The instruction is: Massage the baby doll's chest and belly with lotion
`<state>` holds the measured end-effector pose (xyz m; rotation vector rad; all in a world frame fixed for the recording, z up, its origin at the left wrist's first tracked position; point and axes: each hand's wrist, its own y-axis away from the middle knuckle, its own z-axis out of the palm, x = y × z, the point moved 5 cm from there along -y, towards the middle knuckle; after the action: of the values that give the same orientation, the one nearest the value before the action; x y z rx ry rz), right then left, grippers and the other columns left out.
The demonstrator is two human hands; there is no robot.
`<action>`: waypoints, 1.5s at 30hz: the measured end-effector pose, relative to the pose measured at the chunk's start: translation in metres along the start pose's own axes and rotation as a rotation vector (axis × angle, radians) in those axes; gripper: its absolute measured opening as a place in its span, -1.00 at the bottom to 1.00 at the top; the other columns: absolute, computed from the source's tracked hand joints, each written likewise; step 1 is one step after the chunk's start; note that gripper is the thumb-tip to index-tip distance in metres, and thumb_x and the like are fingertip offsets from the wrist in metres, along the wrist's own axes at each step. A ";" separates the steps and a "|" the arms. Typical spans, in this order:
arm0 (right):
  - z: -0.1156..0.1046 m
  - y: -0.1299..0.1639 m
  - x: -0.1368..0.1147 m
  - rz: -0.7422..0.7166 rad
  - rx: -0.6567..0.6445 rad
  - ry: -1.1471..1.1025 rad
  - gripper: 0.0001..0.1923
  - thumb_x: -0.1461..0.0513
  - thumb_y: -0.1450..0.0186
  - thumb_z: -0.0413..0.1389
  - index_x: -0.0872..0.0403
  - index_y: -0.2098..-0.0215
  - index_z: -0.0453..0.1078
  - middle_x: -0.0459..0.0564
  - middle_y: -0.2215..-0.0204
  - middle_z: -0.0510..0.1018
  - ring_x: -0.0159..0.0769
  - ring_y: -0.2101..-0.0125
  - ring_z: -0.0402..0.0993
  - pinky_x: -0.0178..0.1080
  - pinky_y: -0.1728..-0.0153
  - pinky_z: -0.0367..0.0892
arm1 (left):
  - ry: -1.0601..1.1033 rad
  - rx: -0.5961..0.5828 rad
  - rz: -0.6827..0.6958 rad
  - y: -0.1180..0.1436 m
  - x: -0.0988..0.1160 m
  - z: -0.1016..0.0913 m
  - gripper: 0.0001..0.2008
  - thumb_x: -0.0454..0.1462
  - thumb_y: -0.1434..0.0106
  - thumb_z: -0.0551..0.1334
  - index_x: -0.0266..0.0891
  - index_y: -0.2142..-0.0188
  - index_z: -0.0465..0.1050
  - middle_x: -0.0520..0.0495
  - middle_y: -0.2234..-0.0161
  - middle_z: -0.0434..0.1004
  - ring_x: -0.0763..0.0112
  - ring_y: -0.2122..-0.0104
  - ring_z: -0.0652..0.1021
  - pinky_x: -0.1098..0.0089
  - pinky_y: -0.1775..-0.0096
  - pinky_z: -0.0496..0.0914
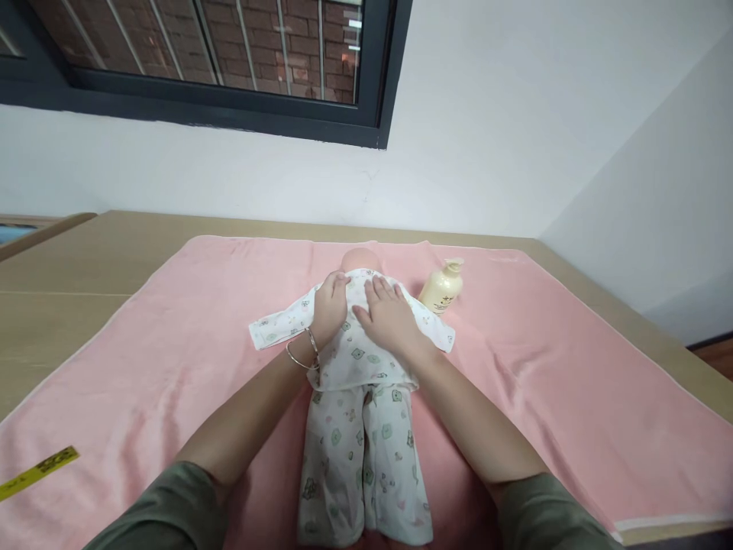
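A wooden table (pixel 69 305) is covered almost to its edges by a pink towel (pixel 188 351); bare wood is left as a strip along the far side and a wider area at the left, and broad open towel is seen on both sides of the centre. A doll (pixel 360 367) in printed white pyjamas is laid lengthwise at the middle, head toward the wall. The left hand (pixel 329 309), bangles at the wrist, is curved over the doll's shoulder, fingers bent against the cloth. The right hand (pixel 389 313) is laid flat on the chest, fingers extended and spread. A cream pump bottle (pixel 442 288) stands just beside the doll's outstretched sleeve. A yellow tape strip (pixel 37 472) lies near the towel's left edge.
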<state>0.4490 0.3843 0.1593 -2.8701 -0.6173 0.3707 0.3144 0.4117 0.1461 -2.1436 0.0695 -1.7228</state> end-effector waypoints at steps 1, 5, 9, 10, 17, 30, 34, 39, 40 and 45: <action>0.001 0.003 -0.009 -0.050 0.005 0.027 -0.36 0.08 -0.50 -0.03 0.29 -0.41 0.10 0.32 -0.39 0.05 0.05 -0.42 -0.12 0.16 -0.40 -0.20 | 0.020 0.017 -0.013 -0.001 -0.001 0.000 -0.65 -0.14 -0.45 -0.04 -0.22 0.08 0.47 -0.21 0.07 0.64 0.19 -0.04 0.57 0.22 -0.15 0.36; 0.003 0.002 -0.021 -0.294 -0.033 -0.040 -0.51 0.18 -0.50 -0.04 0.09 -0.35 0.26 0.12 -0.39 0.13 -0.05 -0.41 -0.07 0.15 -0.41 -0.20 | 0.056 0.068 -0.061 -0.002 -0.005 -0.002 -0.65 -0.17 -0.45 -0.06 -0.21 0.15 0.48 -0.19 0.11 0.65 0.22 -0.03 0.58 0.26 -0.13 0.37; -0.004 -0.010 0.009 -0.140 -0.027 -0.129 -0.50 0.08 -0.55 -0.10 0.05 -0.38 0.22 0.10 -0.40 0.12 -0.06 -0.41 -0.07 0.13 -0.38 -0.07 | 0.019 0.043 -0.049 0.001 -0.004 0.001 -0.70 -0.17 -0.41 0.01 -0.20 0.12 0.48 -0.20 0.05 0.63 0.17 -0.02 0.57 0.19 -0.12 0.39; -0.005 -0.009 0.013 -0.056 -0.016 -0.107 -0.46 0.06 -0.55 -0.10 0.12 -0.40 0.17 0.18 -0.39 0.11 -0.02 -0.41 -0.05 0.13 -0.37 -0.04 | -0.003 0.038 -0.051 0.002 -0.004 0.002 -0.73 -0.19 -0.38 0.06 -0.20 0.09 0.47 -0.20 0.02 0.62 0.16 -0.04 0.56 0.17 -0.13 0.38; 0.004 0.008 -0.028 -0.125 0.023 0.019 -0.48 0.29 -0.45 -0.04 0.29 -0.35 0.24 0.31 -0.35 0.17 0.10 -0.39 -0.01 0.19 -0.37 -0.09 | -0.014 0.084 -0.096 0.005 -0.011 0.003 -0.59 -0.28 -0.29 0.14 -0.26 -0.13 0.35 -0.29 -0.12 0.51 0.12 -0.14 0.50 0.13 -0.22 0.31; 0.005 0.009 -0.023 0.030 -0.052 0.067 -0.41 0.25 -0.48 -0.06 0.24 -0.44 0.09 0.26 -0.41 0.03 0.19 -0.41 -0.16 0.22 -0.35 -0.09 | -0.053 0.108 -0.064 0.002 -0.019 0.007 -0.55 -0.37 -0.22 0.10 -0.25 -0.12 0.38 -0.23 -0.06 0.55 0.17 -0.12 0.52 0.13 -0.19 0.37; 0.006 -0.002 -0.005 -0.097 -0.057 -0.139 -0.51 0.20 -0.52 -0.10 0.02 -0.39 0.22 0.04 -0.41 0.08 -0.02 -0.44 -0.20 0.21 -0.38 -0.21 | -0.101 0.096 -0.049 0.003 -0.018 0.006 -0.53 -0.36 -0.26 0.06 -0.25 -0.16 0.34 -0.21 -0.08 0.55 0.20 -0.12 0.53 0.16 -0.17 0.39; -0.001 -0.020 0.046 0.043 -0.019 -0.275 -0.49 0.15 -0.55 -0.14 0.12 -0.39 0.20 0.14 -0.39 0.13 -0.12 -0.41 -0.04 0.05 -0.39 -0.12 | -0.507 -0.062 0.123 0.013 0.001 0.021 -0.56 -0.32 -0.32 0.04 -0.29 -0.14 0.41 -0.26 -0.17 0.49 0.05 -0.24 0.40 -0.01 -0.31 0.20; -0.001 -0.019 0.047 0.092 -0.012 -0.231 -0.47 0.15 -0.54 -0.12 0.20 -0.39 0.19 0.21 -0.38 0.14 -0.09 -0.40 -0.01 0.02 -0.39 -0.09 | -0.588 -0.100 0.143 0.014 0.004 0.024 -0.56 -0.30 -0.33 0.04 -0.31 -0.16 0.40 -0.28 -0.21 0.46 0.01 -0.27 0.36 -0.05 -0.33 0.15; -0.002 0.000 0.008 0.228 -0.033 0.026 -0.44 0.21 -0.54 -0.17 0.38 -0.40 0.12 0.37 -0.34 0.19 0.06 -0.36 0.06 0.01 -0.36 -0.02 | -0.704 -0.228 0.115 0.006 0.005 0.026 -0.50 -0.24 -0.38 0.01 -0.37 -0.25 0.33 -0.29 -0.29 0.37 0.06 -0.33 0.30 0.01 -0.36 0.09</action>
<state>0.4570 0.3871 0.1592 -2.9798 -0.2950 0.3576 0.3411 0.4118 0.1446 -2.7267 0.1956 -0.8533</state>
